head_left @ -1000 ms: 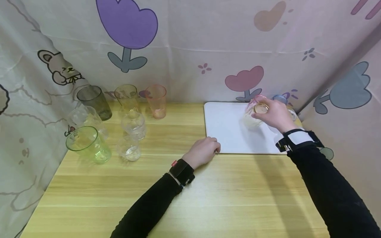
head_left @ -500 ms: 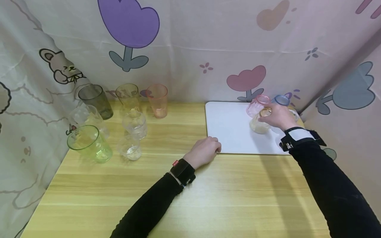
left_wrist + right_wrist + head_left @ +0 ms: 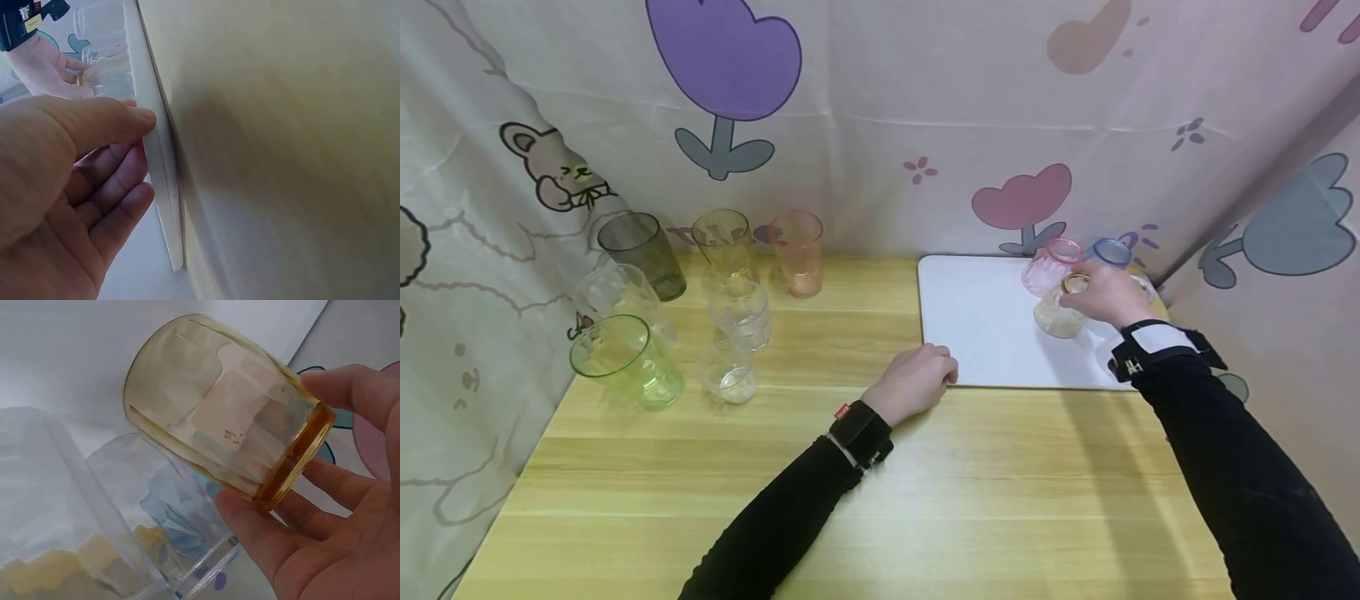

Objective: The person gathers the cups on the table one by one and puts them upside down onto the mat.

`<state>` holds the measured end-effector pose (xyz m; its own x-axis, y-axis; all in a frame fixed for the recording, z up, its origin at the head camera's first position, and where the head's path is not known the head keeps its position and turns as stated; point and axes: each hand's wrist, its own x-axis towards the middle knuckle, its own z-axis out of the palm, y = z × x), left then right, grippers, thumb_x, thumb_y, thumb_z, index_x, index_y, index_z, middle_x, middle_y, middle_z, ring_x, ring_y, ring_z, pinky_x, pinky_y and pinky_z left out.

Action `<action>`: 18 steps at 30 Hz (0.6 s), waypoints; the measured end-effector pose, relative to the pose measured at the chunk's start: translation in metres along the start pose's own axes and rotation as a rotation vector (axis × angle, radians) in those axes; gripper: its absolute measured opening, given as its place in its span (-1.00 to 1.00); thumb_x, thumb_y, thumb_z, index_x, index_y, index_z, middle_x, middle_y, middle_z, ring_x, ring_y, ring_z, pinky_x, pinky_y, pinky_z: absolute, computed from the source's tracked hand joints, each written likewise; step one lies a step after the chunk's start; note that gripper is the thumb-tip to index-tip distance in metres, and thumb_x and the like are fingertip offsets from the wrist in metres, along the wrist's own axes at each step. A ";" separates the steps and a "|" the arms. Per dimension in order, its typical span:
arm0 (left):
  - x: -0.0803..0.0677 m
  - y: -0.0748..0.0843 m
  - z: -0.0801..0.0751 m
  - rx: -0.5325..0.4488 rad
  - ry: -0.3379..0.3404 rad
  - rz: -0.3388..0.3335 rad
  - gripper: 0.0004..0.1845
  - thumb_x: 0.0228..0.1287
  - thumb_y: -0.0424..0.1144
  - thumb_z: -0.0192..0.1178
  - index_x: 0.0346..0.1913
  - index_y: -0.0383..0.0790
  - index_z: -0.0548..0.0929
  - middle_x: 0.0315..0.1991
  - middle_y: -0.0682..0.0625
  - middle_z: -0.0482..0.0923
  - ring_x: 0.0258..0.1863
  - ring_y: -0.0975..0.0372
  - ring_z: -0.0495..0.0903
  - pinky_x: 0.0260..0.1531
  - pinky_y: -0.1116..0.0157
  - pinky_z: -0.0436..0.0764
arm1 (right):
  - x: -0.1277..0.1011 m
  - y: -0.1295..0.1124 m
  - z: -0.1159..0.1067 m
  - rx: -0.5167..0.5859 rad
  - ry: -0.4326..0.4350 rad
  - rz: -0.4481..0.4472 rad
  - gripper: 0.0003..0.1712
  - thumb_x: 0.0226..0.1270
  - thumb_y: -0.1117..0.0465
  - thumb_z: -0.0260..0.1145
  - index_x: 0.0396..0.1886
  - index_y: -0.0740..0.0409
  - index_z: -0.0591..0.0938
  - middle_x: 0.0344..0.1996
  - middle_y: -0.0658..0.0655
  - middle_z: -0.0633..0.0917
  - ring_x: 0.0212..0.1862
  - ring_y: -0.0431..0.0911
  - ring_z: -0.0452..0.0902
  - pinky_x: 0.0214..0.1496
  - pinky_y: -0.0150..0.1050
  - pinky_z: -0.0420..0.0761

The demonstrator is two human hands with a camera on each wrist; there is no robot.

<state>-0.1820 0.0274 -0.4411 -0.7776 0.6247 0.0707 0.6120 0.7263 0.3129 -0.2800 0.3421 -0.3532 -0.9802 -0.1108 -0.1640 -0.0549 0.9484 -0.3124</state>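
Note:
My right hand [image 3: 1108,293] grips a pale yellow glass [image 3: 1058,318] by its thick amber base. The glass is upside down, mouth at the surface of a white board [image 3: 977,325]. In the right wrist view, thumb and fingers surround the base of that glass [image 3: 206,400]. Behind it stand an upturned pink glass [image 3: 1047,271] and a blue-rimmed one [image 3: 1111,252], the latter partly hidden by the hand. Clear glasses [image 3: 44,506] show beside it. My left hand [image 3: 913,382] holds the board's near left corner, its thumb and curled fingers at the edge [image 3: 159,156].
On the left of the wooden table [image 3: 925,500] stand a grey glass [image 3: 651,262], a tall yellow glass [image 3: 724,246], an orange-pink glass [image 3: 799,258], a green glass [image 3: 632,367] and several clear glasses [image 3: 741,315]. A patterned curtain [image 3: 865,100] hangs behind and at both sides.
My right hand has lowered the yellow glass and shifted it slightly right, in front of the pink glass, which is now uncovered. The left hand stays at the board's corner.

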 end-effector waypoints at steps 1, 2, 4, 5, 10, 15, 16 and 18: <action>0.000 0.000 0.000 -0.003 0.000 0.000 -0.82 0.39 -0.38 0.28 -0.12 -0.05 0.81 -0.13 0.14 0.70 -0.05 0.24 0.66 -0.16 0.35 0.68 | 0.000 0.000 0.000 -0.003 -0.001 0.000 -0.21 0.33 0.09 0.37 0.44 0.41 0.38 0.26 0.60 0.50 0.26 0.52 0.39 0.23 0.42 0.43; 0.000 0.000 0.000 -0.005 0.000 -0.001 -0.82 0.39 -0.38 0.28 -0.12 -0.05 0.81 -0.13 0.14 0.70 -0.05 0.23 0.66 -0.15 0.35 0.68 | -0.001 0.000 0.000 -0.005 0.001 -0.002 -0.20 0.33 0.09 0.38 0.45 0.42 0.38 0.26 0.60 0.50 0.27 0.52 0.39 0.25 0.42 0.42; 0.000 0.001 0.000 -0.007 0.000 -0.002 -0.82 0.40 -0.38 0.29 -0.11 -0.05 0.81 -0.12 0.13 0.71 -0.05 0.23 0.66 -0.14 0.35 0.68 | -0.001 0.000 -0.001 -0.004 0.007 -0.004 -0.18 0.32 0.09 0.39 0.46 0.42 0.37 0.27 0.61 0.49 0.28 0.52 0.38 0.26 0.42 0.41; -0.001 0.001 -0.001 -0.009 0.000 -0.003 -0.83 0.40 -0.38 0.29 -0.11 -0.05 0.81 -0.12 0.13 0.71 -0.04 0.23 0.66 -0.14 0.34 0.68 | -0.002 -0.001 -0.001 0.001 0.010 -0.002 -0.16 0.32 0.09 0.39 0.47 0.42 0.35 0.29 0.61 0.47 0.29 0.52 0.37 0.27 0.43 0.40; -0.001 0.002 0.000 -0.011 -0.001 -0.008 -0.83 0.40 -0.37 0.29 -0.11 -0.05 0.81 -0.12 0.13 0.70 -0.03 0.23 0.66 -0.12 0.34 0.69 | -0.008 -0.006 -0.004 -0.011 0.067 0.011 -0.13 0.34 0.03 0.39 0.52 0.36 0.33 0.36 0.64 0.37 0.35 0.56 0.26 0.29 0.50 0.33; -0.002 0.003 -0.001 -0.014 0.003 0.000 -0.82 0.41 -0.39 0.27 -0.11 -0.07 0.81 -0.12 0.11 0.71 -0.03 0.22 0.66 -0.10 0.36 0.68 | -0.020 -0.021 -0.007 0.030 0.191 -0.020 -0.17 0.38 0.00 0.34 0.52 0.33 0.36 0.40 0.60 0.31 0.40 0.55 0.19 0.35 0.53 0.24; -0.002 0.003 0.000 -0.016 0.006 0.001 -0.82 0.41 -0.40 0.26 -0.11 -0.07 0.80 -0.12 0.11 0.71 -0.02 0.22 0.66 -0.09 0.35 0.68 | -0.023 -0.025 -0.008 0.046 0.217 -0.035 -0.19 0.39 0.01 0.34 0.51 0.32 0.38 0.41 0.58 0.32 0.40 0.54 0.20 0.36 0.52 0.24; -0.003 0.003 0.000 -0.025 0.015 -0.001 -0.82 0.40 -0.40 0.26 -0.11 -0.08 0.80 -0.12 0.10 0.70 -0.02 0.21 0.66 -0.08 0.36 0.67 | -0.028 -0.034 -0.008 0.093 0.274 -0.065 -0.23 0.37 0.04 0.37 0.48 0.30 0.43 0.41 0.54 0.35 0.42 0.50 0.21 0.38 0.49 0.23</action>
<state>-0.1782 0.0280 -0.4408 -0.7803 0.6196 0.0849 0.6078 0.7192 0.3366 -0.2521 0.3154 -0.3306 -0.9907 -0.0742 0.1138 -0.1141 0.9091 -0.4006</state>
